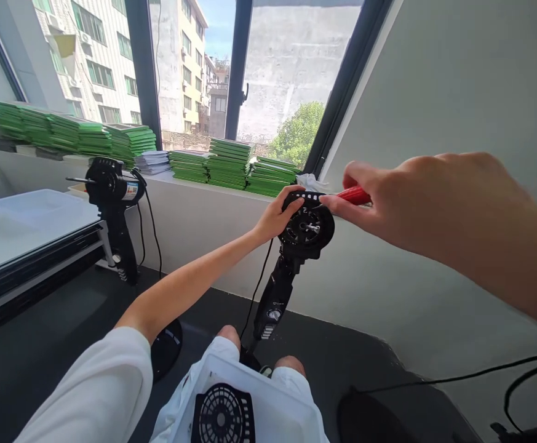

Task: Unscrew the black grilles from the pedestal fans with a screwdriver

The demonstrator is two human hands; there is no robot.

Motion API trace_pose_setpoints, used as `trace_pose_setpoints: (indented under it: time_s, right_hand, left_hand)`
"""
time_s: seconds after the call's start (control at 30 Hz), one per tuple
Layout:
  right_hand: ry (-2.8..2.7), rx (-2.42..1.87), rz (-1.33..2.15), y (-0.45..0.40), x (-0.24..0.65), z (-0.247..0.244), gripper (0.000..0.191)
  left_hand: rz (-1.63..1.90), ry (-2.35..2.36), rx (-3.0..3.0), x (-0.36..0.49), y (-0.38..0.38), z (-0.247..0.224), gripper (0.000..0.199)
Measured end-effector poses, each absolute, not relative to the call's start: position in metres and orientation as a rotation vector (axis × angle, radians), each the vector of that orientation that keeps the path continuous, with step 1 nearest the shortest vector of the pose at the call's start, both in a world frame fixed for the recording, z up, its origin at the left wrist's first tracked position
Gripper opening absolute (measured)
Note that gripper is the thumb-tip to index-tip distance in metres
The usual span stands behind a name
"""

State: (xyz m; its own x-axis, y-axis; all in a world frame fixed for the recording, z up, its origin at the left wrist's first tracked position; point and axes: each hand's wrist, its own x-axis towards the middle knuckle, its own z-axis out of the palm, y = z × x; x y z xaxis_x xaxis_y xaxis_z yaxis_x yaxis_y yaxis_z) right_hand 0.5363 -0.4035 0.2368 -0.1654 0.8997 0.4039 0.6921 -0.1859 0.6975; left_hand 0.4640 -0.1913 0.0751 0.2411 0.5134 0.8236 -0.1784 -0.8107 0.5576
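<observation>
A black fan motor head (307, 226) on a black stand post (275, 298) stands upright in front of me, its round face showing a metal shaft. My left hand (280, 215) grips the upper left rim of that head, fingers over the top and thumb on the face. In my right hand (388, 191), a tool with a red handle (355, 195) is pinched between thumb and fingers at the head's upper right edge; its tip is hard to make out. On my lap, a white tray (286, 409) holds a black slotted cover (222, 415).
A second black fan head (111, 187) on a post stands at the left beside a white-topped table (32, 227). Stacks of green booklets (229, 163) line the window sill. Black cables (457, 372) cross the floor at the lower right, near a round base (369, 418).
</observation>
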Motion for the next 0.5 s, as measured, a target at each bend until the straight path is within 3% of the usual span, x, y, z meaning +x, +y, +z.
trace_pose_setpoints:
  time_s: [0.13, 0.23, 0.37, 0.5]
  right_hand:
    - [1.862, 1.792, 1.277, -0.4009, 0.5404, 0.2368, 0.047]
    - [1.68, 1.829, 1.417, -0.4014, 0.5407, 0.2355, 0.056]
    - [1.841, 1.813, 1.208, -0.4032, 0.538, 0.2351, 0.045]
    - [1.718, 1.853, 1.341, -0.4044, 0.5368, 0.2351, 0.054]
  left_hand:
    - [1.612, 0.313, 1.961, 0.4644, -0.191, 0.0783, 0.022]
    - [1.617, 0.305, 1.95, 0.4655, -0.1911, 0.0795, 0.021]
    - [1.637, 0.26, 1.966, 0.4662, -0.1906, 0.0794, 0.022]
    - [1.649, 0.312, 1.969, 0.467, -0.1901, 0.0791, 0.022]
